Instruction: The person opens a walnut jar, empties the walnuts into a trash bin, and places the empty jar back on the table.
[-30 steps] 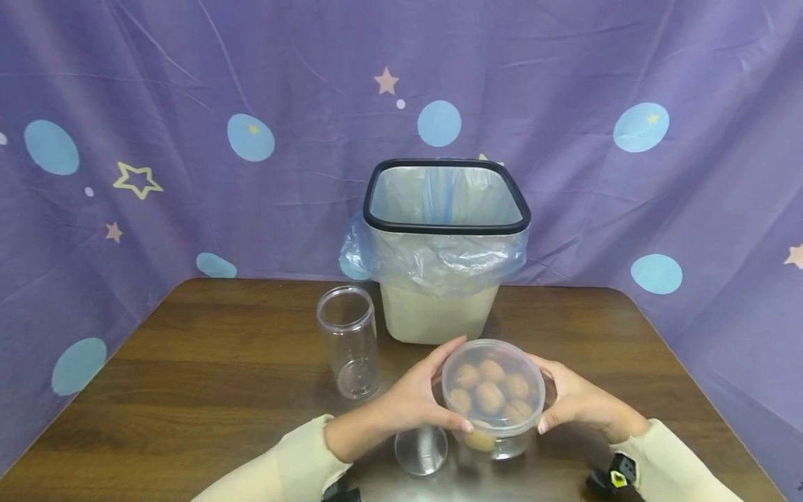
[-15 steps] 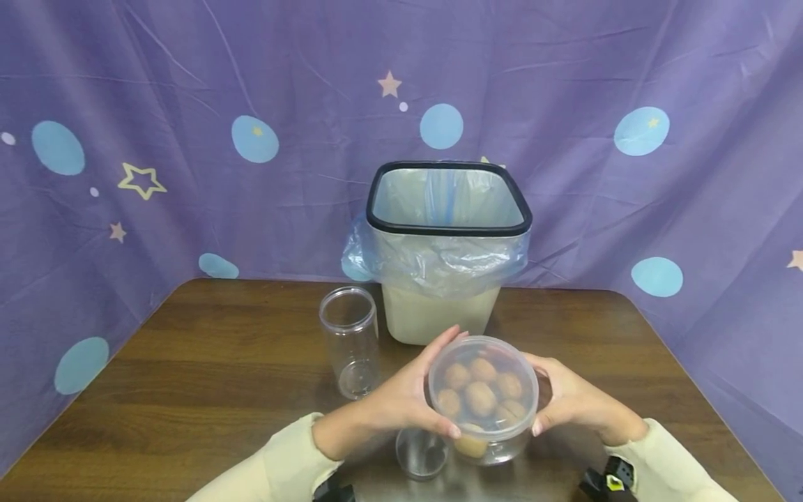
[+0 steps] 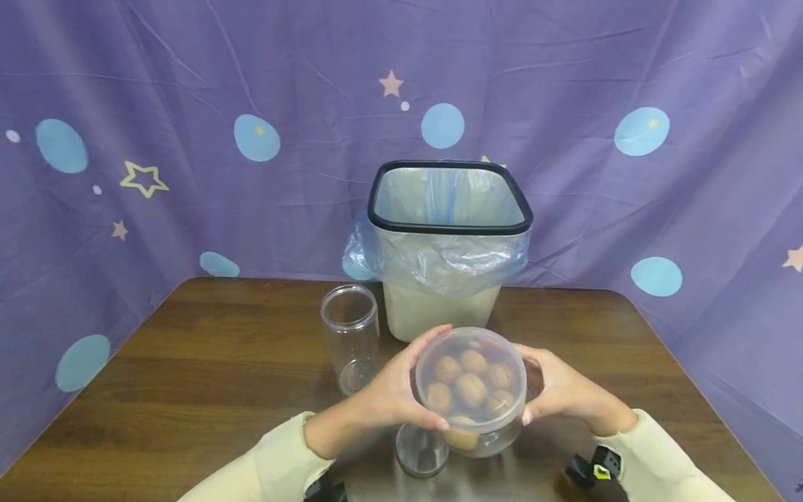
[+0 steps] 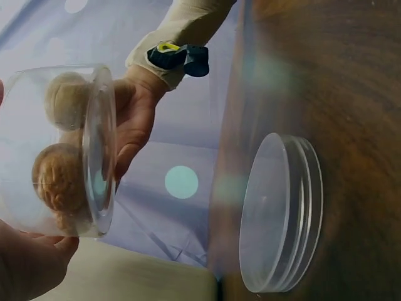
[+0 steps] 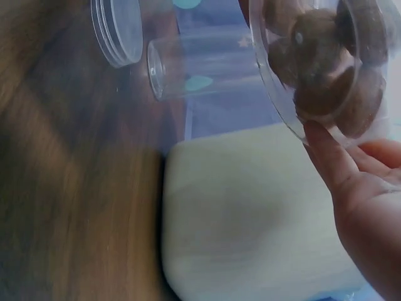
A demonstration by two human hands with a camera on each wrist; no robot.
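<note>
Both hands hold a clear round plastic container [image 3: 492, 444] of walnuts [image 3: 470, 389] above the table, topped by a frosted lid. My left hand [image 3: 396, 389] grips its left side, thumb low at the front and fingers reaching round the back. On the opposite side my right hand [image 3: 558, 390] grips it the same way. From below, the left wrist view shows walnuts [image 4: 59, 175] through the clear wall, with the base well clear of the table. A clear round lid [image 4: 266, 213] lies on the table beneath. Left of the hands a clear tall jar [image 3: 351, 348] stands upright without a cover.
A cream trash bin [image 3: 439, 310] stands at the back of the wooden table [image 3: 219, 376], behind the hands. Its black rim [image 3: 448, 229] holds a bluish plastic bag [image 3: 448, 261] that hangs down outside. A purple patterned curtain [image 3: 301, 174] closes off the back and sides.
The container of walnuts has shifted left and slightly away from the body, both hands moving with it and keeping their grip. Jar, loose lid and bin have stayed put.
</note>
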